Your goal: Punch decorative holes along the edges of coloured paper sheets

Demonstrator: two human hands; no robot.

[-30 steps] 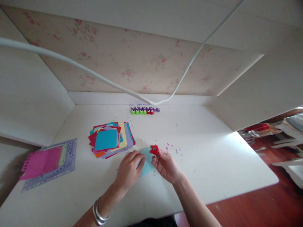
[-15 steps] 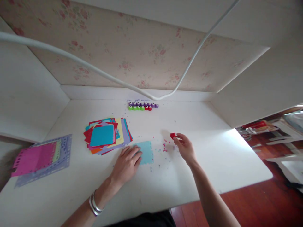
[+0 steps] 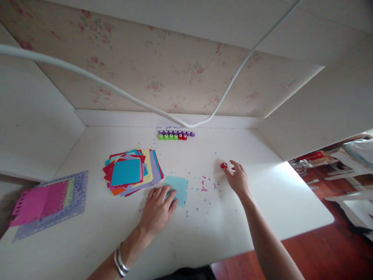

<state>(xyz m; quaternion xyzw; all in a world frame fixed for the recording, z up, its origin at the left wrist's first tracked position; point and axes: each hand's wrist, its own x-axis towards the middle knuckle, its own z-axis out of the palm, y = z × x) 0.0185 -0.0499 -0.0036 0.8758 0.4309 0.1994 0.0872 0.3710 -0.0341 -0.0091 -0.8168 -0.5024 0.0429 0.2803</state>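
Flat on the white table, my left hand (image 3: 160, 202) rests over the left edge of a light blue paper sheet (image 3: 180, 186), fingers spread a little. Small punched notches run along the sheet's right side. A red craft punch (image 3: 224, 165) stands on the table to the right of the paper. Just right of it is my right hand (image 3: 239, 179), thumb and fingers apart and the punch outside its grasp. Pink paper bits (image 3: 204, 183) and some bluish ones lie scattered between the sheet and my right hand.
A stack of coloured paper (image 3: 126, 171) sits left of my left hand. Punched pink and lilac sheets (image 3: 43, 200) lie at the far left. Purple, green and red punches (image 3: 176, 135) form two rows near the back. A white cable (image 3: 140, 101) hangs across the view.
My right hand has moved right with the red punch, set it down and let it go. The left hand stays on the light blue sheet, which has tilted slightly.
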